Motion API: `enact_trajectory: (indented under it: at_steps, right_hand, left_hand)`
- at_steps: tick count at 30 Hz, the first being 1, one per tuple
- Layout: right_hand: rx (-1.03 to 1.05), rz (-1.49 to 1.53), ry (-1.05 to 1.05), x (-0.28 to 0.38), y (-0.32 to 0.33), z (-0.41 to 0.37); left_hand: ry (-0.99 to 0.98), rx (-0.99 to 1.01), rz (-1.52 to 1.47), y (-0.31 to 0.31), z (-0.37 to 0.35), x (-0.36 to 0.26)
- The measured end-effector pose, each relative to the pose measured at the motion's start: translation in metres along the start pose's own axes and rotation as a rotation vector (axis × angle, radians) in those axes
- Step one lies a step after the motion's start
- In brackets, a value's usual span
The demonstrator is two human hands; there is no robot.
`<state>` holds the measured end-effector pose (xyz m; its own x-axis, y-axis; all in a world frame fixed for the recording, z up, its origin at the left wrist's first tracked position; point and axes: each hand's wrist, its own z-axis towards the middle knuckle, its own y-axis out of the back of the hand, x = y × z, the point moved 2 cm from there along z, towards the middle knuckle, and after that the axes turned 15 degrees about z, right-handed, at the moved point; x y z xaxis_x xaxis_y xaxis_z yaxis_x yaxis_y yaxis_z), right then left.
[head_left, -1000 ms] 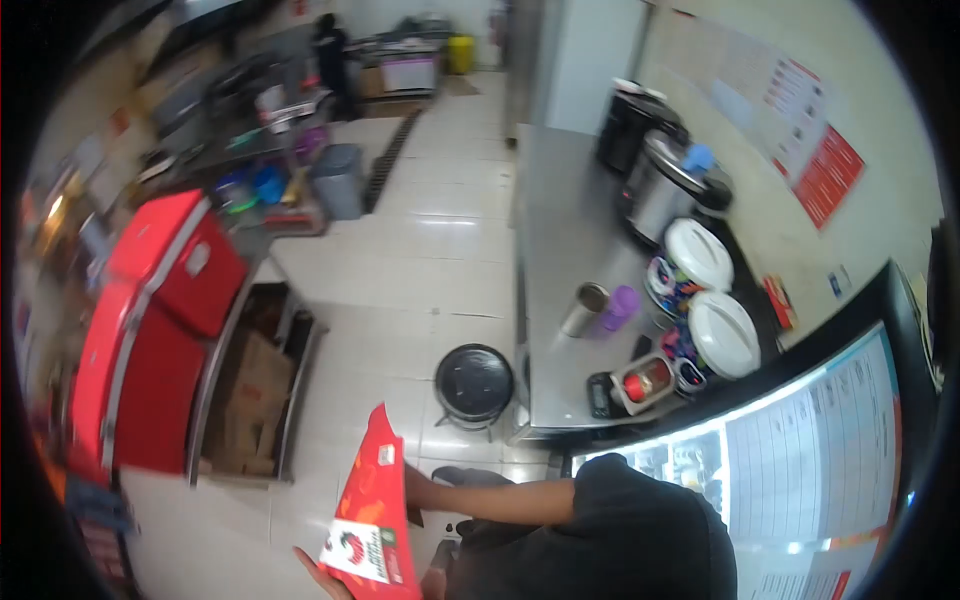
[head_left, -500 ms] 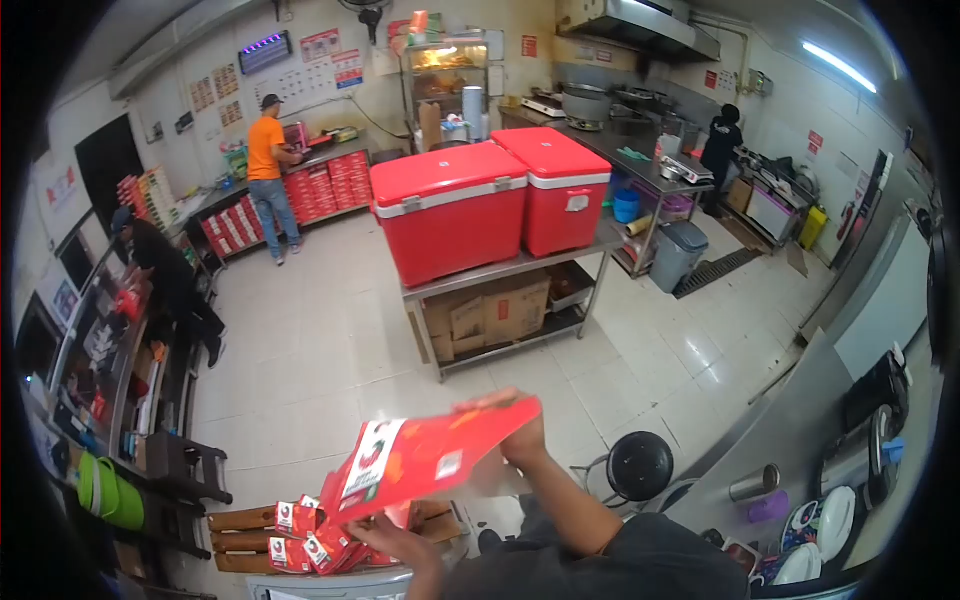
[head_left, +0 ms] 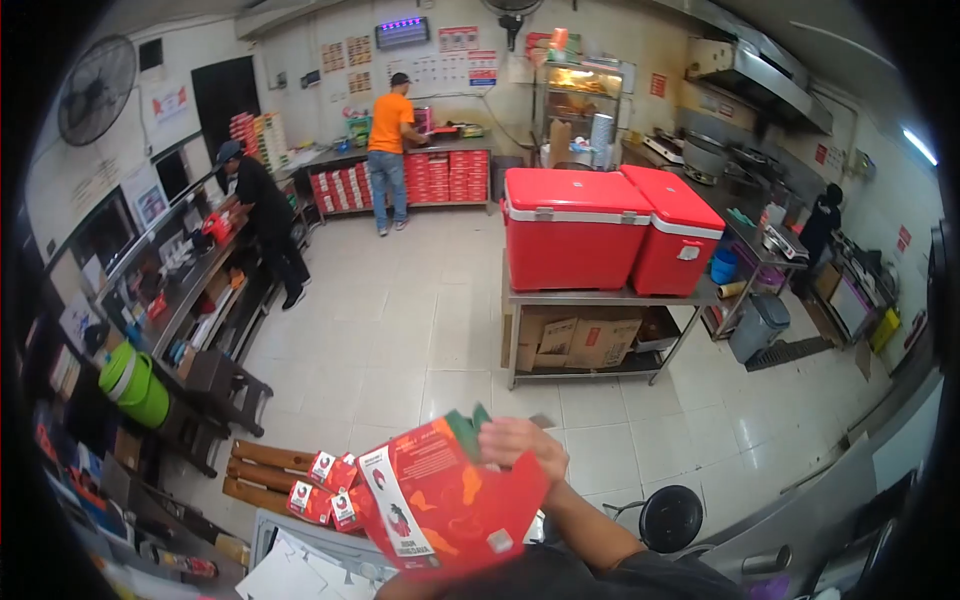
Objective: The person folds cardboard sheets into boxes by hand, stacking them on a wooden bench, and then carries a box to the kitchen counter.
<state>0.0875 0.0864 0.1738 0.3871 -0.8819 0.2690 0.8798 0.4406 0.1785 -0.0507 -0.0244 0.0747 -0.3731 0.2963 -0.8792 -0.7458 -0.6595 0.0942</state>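
Note:
A red printed cardboard food box [head_left: 435, 500], with a white logo strip and green inner flaps [head_left: 466, 428], is held in front of my body, partly unfolded. My right hand [head_left: 522, 447] is at its upper right edge, fingers bent over the flap beside the green part. My left hand is hidden behind the lower part of the box; only a bit of my left arm shows at the bottom edge. Just left of the box, several smaller red boxes [head_left: 332, 488] with white labels lie in a group.
Brown wooden slats [head_left: 265, 470] lie beside the small boxes, and white papers [head_left: 285, 572] below them. A black round stool [head_left: 670, 518] stands at right. Red coolers [head_left: 575, 230] sit on a steel table ahead. One person [head_left: 388, 150] works at the back counter, another [head_left: 262, 215] at left.
My view has swung left. The box has gone from a flat, tilted sheet to a more upright, opened shape with green flaps showing. My left hand, visible before under it, is now hidden.

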Motion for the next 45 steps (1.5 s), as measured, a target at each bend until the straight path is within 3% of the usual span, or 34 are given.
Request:
enact_trajectory:
  at_steps: [3,6,9,12,16,18,19,24,26,27,28,30,31,34,39,42,44,45]
  right_hand:
    - [-0.182,0.152,-0.015,-0.014,-0.013,0.006]
    - [-0.174,0.042,-0.127,-0.012,-0.022,0.024]
    - [-0.022,0.270,-0.181,-0.022,-0.022,0.007]
    - [-0.064,0.179,-0.255,-0.008,-0.023,-0.003]
    - [-0.034,0.060,-0.229,-0.012,-0.037,0.003]
    - [-0.122,0.096,-0.150,-0.023,-0.039,0.002]
    - [-0.120,-0.080,-0.072,-0.022,-0.039,0.004]
    - [0.018,0.116,-0.215,-0.024,-0.033,0.007]
    - [0.001,-0.229,-0.027,-0.017,-0.020,-0.006]
    - [-0.189,-0.417,-0.001,-0.009,-0.013,-0.012]
    - [-0.186,-0.416,0.007,-0.014,-0.008,-0.010]
    - [-0.314,-0.250,-0.226,-0.019,0.005,-0.009]
    - [-0.130,-0.185,-0.191,-0.033,0.007,-0.022]
    - [-0.043,-0.053,-0.070,-0.033,0.009,-0.032]
    - [-0.242,0.016,-0.034,-0.051,0.006,-0.045]
    - [-0.131,0.044,0.024,-0.049,0.010,-0.029]
    - [-0.030,-0.034,-0.001,-0.044,0.006,-0.020]
    - [0.069,-0.115,-0.037,-0.043,0.002,-0.019]
  left_hand:
    - [0.035,-0.059,-0.009,-0.002,0.002,-0.004]
    - [0.053,-0.097,-0.013,-0.032,0.031,-0.025]
    - [0.075,-0.117,-0.011,-0.020,0.030,-0.021]
    - [0.087,-0.131,-0.009,0.007,0.022,-0.010]
    - [0.119,-0.162,-0.019,0.000,0.038,-0.021]
    - [0.131,-0.170,-0.026,-0.005,0.043,-0.025]
    - [0.136,-0.175,-0.030,-0.006,0.043,-0.026]
    - [0.149,-0.204,-0.050,-0.018,0.058,-0.036]
    - [0.157,-0.208,-0.050,-0.018,0.062,-0.039]
    - [0.132,-0.211,0.000,-0.014,0.068,-0.041]
    - [0.127,-0.217,-0.006,-0.015,0.073,-0.046]
    - [0.130,-0.301,-0.356,-0.018,0.078,-0.060]
    - [0.137,-0.298,-0.358,-0.022,0.077,-0.059]
    - [0.198,-0.270,-0.451,-0.031,0.077,-0.057]
    - [0.299,-0.175,-0.685,-0.033,0.067,-0.040]
    - [0.310,-0.113,-0.631,-0.038,0.052,-0.036]
    - [0.362,-0.074,-0.061,-0.037,0.046,-0.048]
    - [0.264,-0.143,-0.028,-0.044,0.042,-0.047]
